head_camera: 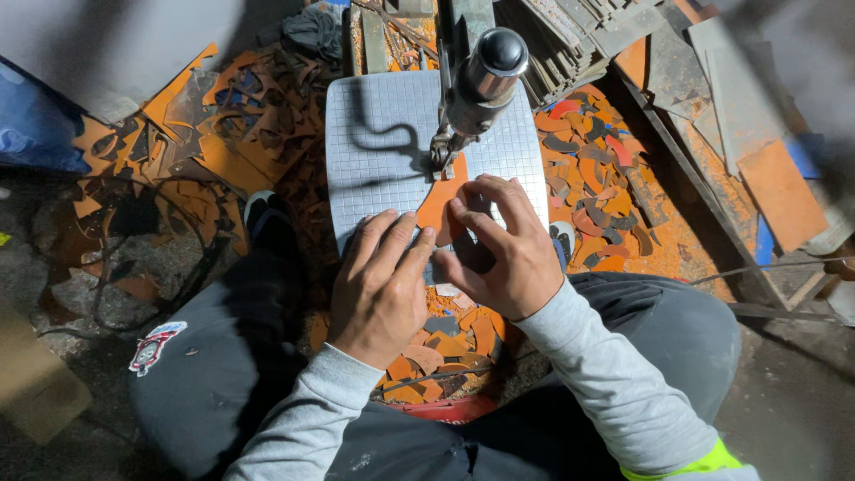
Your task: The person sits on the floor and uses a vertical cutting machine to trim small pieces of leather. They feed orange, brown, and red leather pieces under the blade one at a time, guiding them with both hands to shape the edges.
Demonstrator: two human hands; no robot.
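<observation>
Orange sheet piece (443,203) is pressed flat on the gridded saw table (374,134) by left hand (378,285) and right hand (499,245) (fingers spread), so fingertips could be nicked at the blade (439,158) if slipped.

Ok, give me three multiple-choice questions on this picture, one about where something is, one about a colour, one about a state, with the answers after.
1. Where does the orange piece lie?
A. On the grey gridded table of the saw
B. On the person's knee
C. In the red bin

2. What colour are most scraps around the machine?
A. Green
B. Orange
C. White

3. How do the hands stand to the piece?
A. Both raised clear of it
B. Only one touches it
C. Both press flat on it

Answers: 1 A, the piece rests on the gridded table under the saw head. 2 B, the heaps on both sides are mainly orange. 3 C, the left hand and right hand lay their fingers on the piece's near edge.
</observation>
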